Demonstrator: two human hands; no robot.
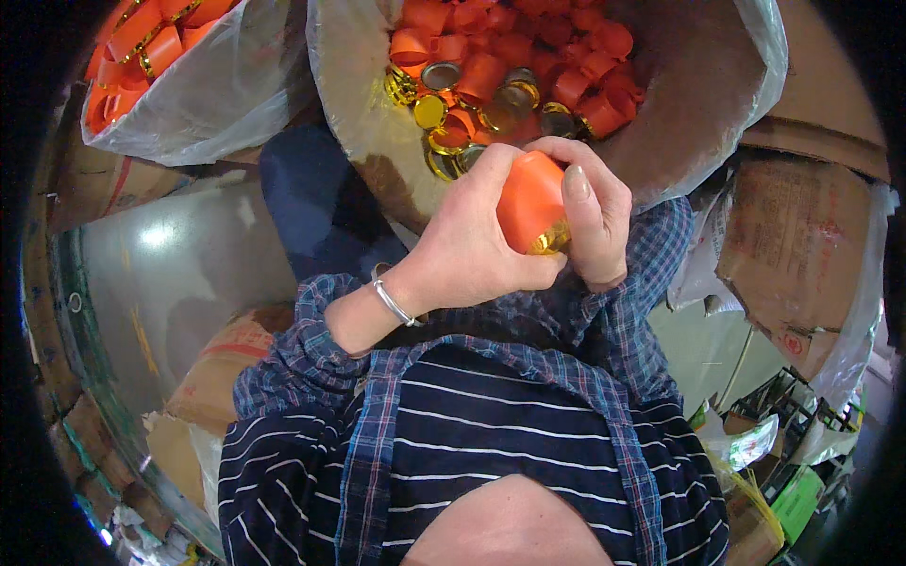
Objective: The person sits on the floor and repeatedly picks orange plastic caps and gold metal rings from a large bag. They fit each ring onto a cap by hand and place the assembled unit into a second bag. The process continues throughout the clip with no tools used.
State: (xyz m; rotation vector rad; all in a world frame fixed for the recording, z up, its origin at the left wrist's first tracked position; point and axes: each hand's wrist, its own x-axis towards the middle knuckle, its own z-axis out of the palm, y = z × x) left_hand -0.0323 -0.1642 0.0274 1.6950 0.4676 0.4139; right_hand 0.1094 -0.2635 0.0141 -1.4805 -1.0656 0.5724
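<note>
An orange plastic cap point(530, 200) with a shiny gold ring point(550, 238) at its lower end is held between both hands, in front of my chest. My left hand point(472, 231) wraps its left side, with the thumb low by the gold ring. My right hand point(596, 209) closes round the other side, its thumb pointing up beside the cap. Just beyond the hands, a plastic-lined box point(694, 113) holds many loose orange caps point(481, 75) and gold rings or lids point(430, 111). Fingers hide part of the held cap.
At the upper left, a clear plastic bag point(222, 90) holds orange caps with gold rings point(142, 47). Cardboard point(797, 250) stands at the right, and a cardboard piece point(226, 363) lies at the left. Lower right, there is a green box point(798, 502) among clutter.
</note>
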